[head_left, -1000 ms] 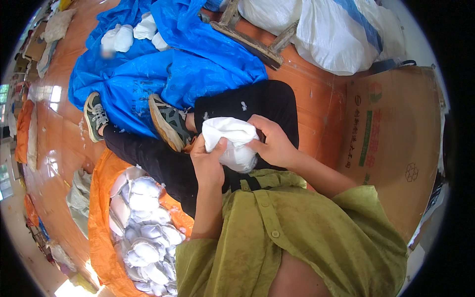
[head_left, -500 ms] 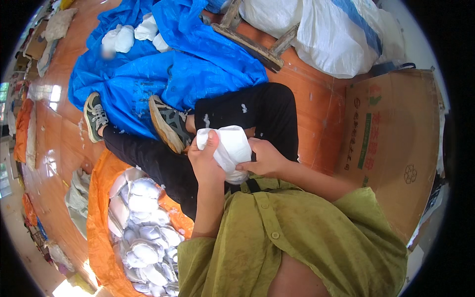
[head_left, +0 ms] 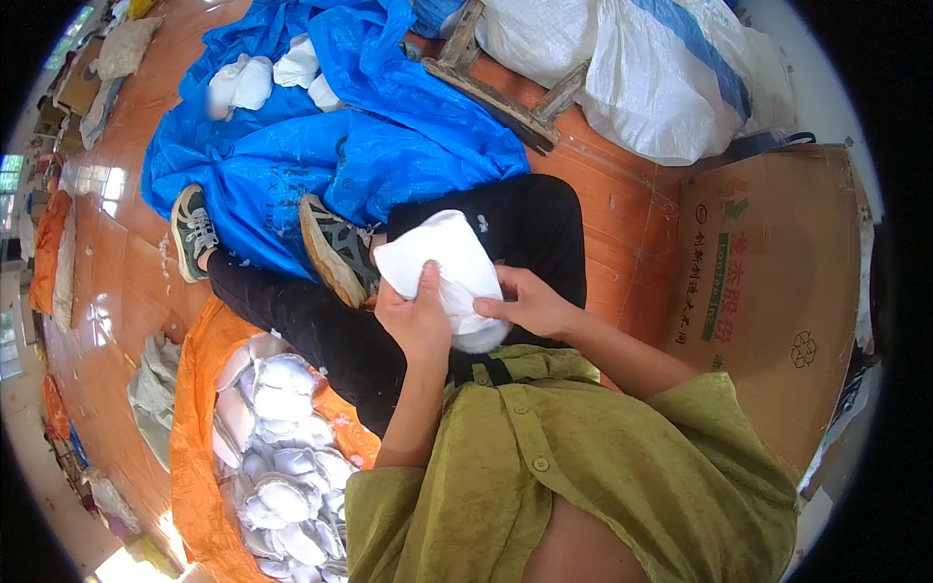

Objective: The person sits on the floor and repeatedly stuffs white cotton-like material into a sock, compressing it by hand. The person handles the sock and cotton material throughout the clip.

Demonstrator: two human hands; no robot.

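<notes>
Above my lap I hold a soft white padded bundle [head_left: 439, 255], with a smooth flat face at the top and a rounded, fuzzier part at the bottom. My left hand [head_left: 416, 316] grips its near left side, thumb on top and fingers underneath. My right hand [head_left: 530, 306] closes on the lower right side, thumb pressing its face. What lies inside the bundle is hidden. Left of my legs, an orange woven sack [head_left: 199, 428] gapes with many white curved pads [head_left: 287, 496] heaped in it.
Beyond my feet spreads a blue woven sheet [head_left: 253, 160], with several white bundles [head_left: 255, 83] on it. A wooden stool [head_left: 496, 102] lies near large white sacks [head_left: 646, 87]. At my right stands a cardboard box [head_left: 768, 291]. Grey cloth [head_left: 154, 394] lies left of the orange sack.
The white bundle has tilted and its flat face now spreads wider, rising up and left. My right thumb has moved onto its face. My left hand has shifted slightly.
</notes>
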